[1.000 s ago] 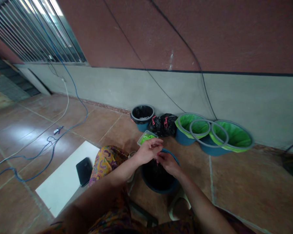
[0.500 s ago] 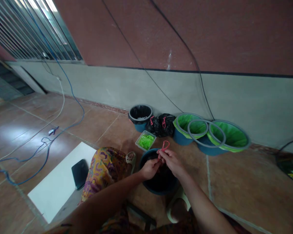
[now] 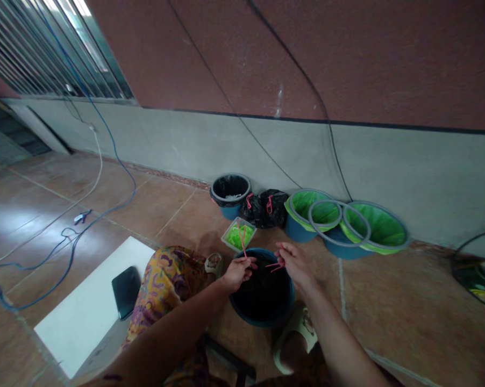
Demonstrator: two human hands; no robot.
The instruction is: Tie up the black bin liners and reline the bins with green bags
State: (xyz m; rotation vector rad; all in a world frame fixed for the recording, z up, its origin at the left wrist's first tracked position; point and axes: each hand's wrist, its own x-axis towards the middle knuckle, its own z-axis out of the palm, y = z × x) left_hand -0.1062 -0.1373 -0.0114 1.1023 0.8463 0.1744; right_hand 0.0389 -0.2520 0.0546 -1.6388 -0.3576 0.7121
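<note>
My left hand (image 3: 237, 274) pinches a thin red drawstring (image 3: 243, 248), whose ends stick up in a narrow V. To its right, my right hand (image 3: 297, 264) pinches another red drawstring (image 3: 271, 266) that points left from the fingers. Both hands are over a blue bucket (image 3: 292, 299) standing between the feet. The bucket's inside is very dark, so I cannot make out what lies in it. Just beyond the left hand is a clear tray (image 3: 225, 236) of bright green material (image 3: 236, 237).
Along the wall stand a black-lined bucket (image 3: 249, 185), two black bags (image 3: 275, 209) with red ties, and two green-lined buckets (image 3: 301, 231) under loose grey rings (image 3: 311, 220). A phone (image 3: 126, 290) lies on a white board (image 3: 85, 306) at left. Blue cable (image 3: 117, 207) crosses the floor.
My hands were together over the bucket with a red loop above them. They have drawn apart, left and right, with a red drawstring now showing at each.
</note>
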